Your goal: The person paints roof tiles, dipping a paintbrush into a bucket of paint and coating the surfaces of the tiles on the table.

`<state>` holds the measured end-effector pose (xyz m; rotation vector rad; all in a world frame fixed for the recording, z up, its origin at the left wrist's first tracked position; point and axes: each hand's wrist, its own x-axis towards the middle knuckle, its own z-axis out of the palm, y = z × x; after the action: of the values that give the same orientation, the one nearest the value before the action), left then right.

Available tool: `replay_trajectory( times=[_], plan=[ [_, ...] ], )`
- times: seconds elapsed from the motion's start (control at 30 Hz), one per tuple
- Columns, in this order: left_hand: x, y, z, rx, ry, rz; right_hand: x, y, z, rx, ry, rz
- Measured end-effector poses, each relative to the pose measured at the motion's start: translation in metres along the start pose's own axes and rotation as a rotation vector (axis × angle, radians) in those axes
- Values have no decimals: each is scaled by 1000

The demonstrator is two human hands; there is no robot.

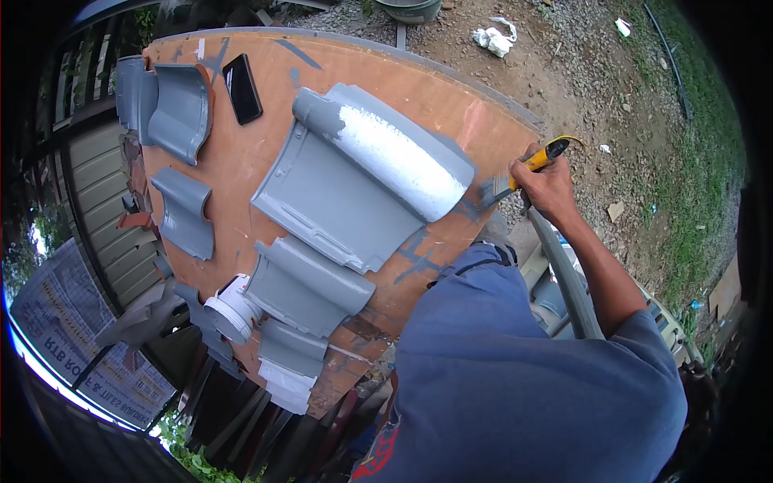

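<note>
My right hand [547,185] is closed around the yellow handle of a paintbrush [525,167] at the table's right edge. The brush's bristles hang over grey smears on the wood, close to a large roof tile [338,193]. That tile is grey, with a rounded ridge bearing a broad white patch [403,161]. My left hand is out of view. Below the large tile lie a smaller grey tile [310,282] and another tile piece [291,350] with a whitish lower part. A white tub [233,310] lies tilted beside them.
The orange-brown wooden table [233,177] carries two curved grey tile pieces [181,105] [185,209] at the left and a black phone [242,89]. A grey bar [564,274] runs under my right forearm. Gravel, grass and a bucket [409,8] are beyond.
</note>
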<state>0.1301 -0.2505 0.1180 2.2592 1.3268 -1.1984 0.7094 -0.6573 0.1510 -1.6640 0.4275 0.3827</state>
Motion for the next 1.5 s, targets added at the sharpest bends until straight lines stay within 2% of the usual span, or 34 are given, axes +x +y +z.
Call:
replay_trajectory(
  times=[0.07,0.13,0.2,0.33,0.53,0.73,0.87,0.93,1.07,1.13,1.17,1.2,1.27,1.3,1.33,1.4,1.5],
  plan=[
    [1,-1,3,1,-9,6,-2,-7,-2,-65,17,-20],
    [3,-1,5,-6,-11,7,-1,-30,9,46,-53,27],
    [4,1,5,-15,-2,9,13,-29,34,29,-71,-1],
    [6,-1,4,-24,18,6,49,-49,102,205,-45,-204],
    [11,2,7,-30,15,26,108,-97,187,288,5,-486],
    [5,4,20,-53,15,13,152,-136,231,315,-37,-514],
    [3,2,25,-77,13,-6,144,-164,215,268,-2,-296],
    [0,4,32,-91,5,-15,153,-142,223,114,-49,-302],
    [5,3,40,-99,-11,-11,144,-146,213,162,-52,-298],
    [9,-3,44,-105,-14,-6,140,-148,215,321,-113,-580],
    [12,-4,47,-105,-17,1,132,-154,206,142,-210,-623],
    [14,-8,51,-106,-17,7,131,-156,201,133,-225,-626],
    [24,-17,59,-97,-23,42,127,-159,191,-262,-289,-1314],
    [29,-22,65,-95,-26,59,122,-160,182,-364,-431,-1277],
    [34,-27,71,-85,-24,81,116,-159,174,-383,-457,-1277],
    [47,-33,80,-135,-3,84,108,-159,158,-657,-607,-1423],
    [49,-15,95,-430,-5,-93,77,-139,128,-730,-814,-1367]
  ],
)
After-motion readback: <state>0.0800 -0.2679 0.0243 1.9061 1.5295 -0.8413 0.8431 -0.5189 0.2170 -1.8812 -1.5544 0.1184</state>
